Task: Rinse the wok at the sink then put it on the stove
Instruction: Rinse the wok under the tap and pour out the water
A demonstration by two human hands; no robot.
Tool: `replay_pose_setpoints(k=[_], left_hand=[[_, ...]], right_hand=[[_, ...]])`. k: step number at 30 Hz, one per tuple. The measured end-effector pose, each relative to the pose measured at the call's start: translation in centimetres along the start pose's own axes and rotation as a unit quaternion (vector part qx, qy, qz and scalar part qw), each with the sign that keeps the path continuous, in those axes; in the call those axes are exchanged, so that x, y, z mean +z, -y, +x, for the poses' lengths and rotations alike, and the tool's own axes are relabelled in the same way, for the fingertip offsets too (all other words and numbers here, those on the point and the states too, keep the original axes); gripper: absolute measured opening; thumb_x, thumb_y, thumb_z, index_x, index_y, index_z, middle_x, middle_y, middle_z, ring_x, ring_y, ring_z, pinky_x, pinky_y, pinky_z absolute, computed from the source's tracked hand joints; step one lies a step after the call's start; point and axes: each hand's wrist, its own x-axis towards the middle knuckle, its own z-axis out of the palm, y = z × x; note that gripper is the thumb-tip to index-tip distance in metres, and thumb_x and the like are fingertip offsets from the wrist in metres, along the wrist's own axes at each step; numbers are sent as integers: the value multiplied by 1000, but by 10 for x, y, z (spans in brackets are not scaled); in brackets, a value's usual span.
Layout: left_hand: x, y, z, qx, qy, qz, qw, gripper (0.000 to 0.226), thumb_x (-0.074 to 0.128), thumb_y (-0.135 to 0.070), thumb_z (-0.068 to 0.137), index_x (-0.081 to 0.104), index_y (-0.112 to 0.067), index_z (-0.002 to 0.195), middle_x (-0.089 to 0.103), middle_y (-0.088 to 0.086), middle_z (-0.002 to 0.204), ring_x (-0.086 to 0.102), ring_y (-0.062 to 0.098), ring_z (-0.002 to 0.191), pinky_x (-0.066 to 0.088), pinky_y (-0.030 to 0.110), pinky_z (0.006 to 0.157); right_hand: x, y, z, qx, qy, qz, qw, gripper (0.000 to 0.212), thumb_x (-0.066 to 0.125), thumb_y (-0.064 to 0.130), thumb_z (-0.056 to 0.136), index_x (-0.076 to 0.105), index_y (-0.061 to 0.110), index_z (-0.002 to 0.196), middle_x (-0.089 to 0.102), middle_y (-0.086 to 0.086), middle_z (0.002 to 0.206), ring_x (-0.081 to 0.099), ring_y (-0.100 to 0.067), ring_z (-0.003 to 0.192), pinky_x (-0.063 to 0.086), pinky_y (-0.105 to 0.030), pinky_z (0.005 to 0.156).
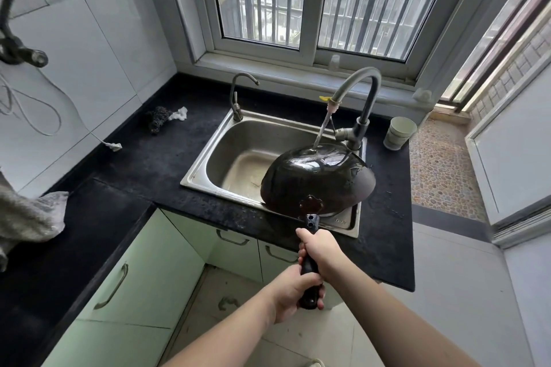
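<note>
So the wok (317,180) is flipped bottom-up over the right side of the sink (238,158), its near rim sitting on the sink's front edge, and water from the tall faucet (362,92) is running onto the far part of its wet, shiny underside. Both hands are wrapped around the long black handle (310,262): the right hand (320,252) grips it closer to the wok, the left hand (293,292) holds the very end nearer the body. A smaller second tap (237,95) stands at the sink's far left corner. On the black counter (143,164), a dark scrubber (156,119) with a white scrap beside it lies left of the sink, a paper cup (398,132) stands to the right of the faucet, and a grey cloth (29,217) is bunched up at the far left edge.
</note>
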Motion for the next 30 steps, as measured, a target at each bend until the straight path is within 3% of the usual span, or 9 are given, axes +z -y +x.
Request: replay_pose_setpoints(k=[7,22,30], left_hand=[[2,-1,5,10,29,-1,1000,16,51,-10,78,50,-5,93,53,4,59,50,16,48,46,26,53],[-23,-11,8,17,35,88,995,6,49,-9,76,50,-5,80,56,7,59,55,17,45,47,26,56],[-48,-17,0,20,17,82,996,7,51,-10,74,52,-4,78,57,8,59,54,18,45,46,26,55]], right_hand=[[-7,6,-6,-20,-27,-28,999,39,55,20,92,44,7,57,44,-8,45,42,-19,37,41,-25,42],[10,10,-4,-22,-17,99,995,29,53,11,92,38,13,68,36,1,45,35,-11,36,35,-24,42],[39,18,-6,-15,5,109,994,31,53,11,93,37,13,66,36,1,45,35,-11,37,35,-22,42]])
